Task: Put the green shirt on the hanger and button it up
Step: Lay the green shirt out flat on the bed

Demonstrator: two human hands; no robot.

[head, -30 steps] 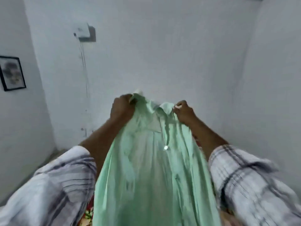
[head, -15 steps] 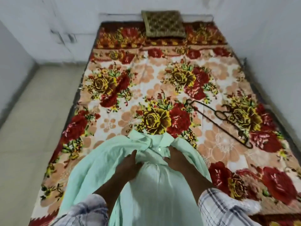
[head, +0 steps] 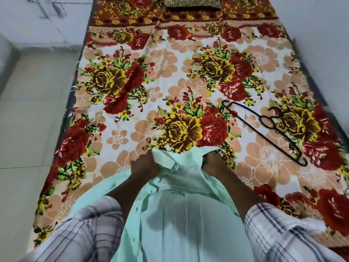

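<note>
Shirt: green shirt (head: 181, 214) lies w/ collar end on the floral bedspread (head: 132, 59), rest running down toward the person btwn both forearms; front placket w/ buttons runs just inside the L forearm.
L hand: left hand (head: 145, 167) clenched on a bunch of cloth at the collar/shoulder; fabric bulges out on the thumb side, fingers (head: 149, 157) curled into it, tips hidden in the folds.
R hand: right hand (head: 214, 163) at the opp. shoulder of the shirt, back of hand up, cloth edge draped over its inner side; fingers tucked under fabric, so can't tell if gripping or just pressing.
Collar: sits btwn the two hands, just past the knuckles, touching the bedspread.
Hanger: black hanger (head: 264, 129) flat on the bedspread, beyond and to the R of the R-hand fingers, apart from the shirt, hook end toward far R.
Sleeves: plaid sleeves (head: 283, 233) on both arms, pushed up to approx. mid-forearm.
Cushion: dark patterned cushion (head: 192, 2) at far end of bed, well beyond both hands.
</note>
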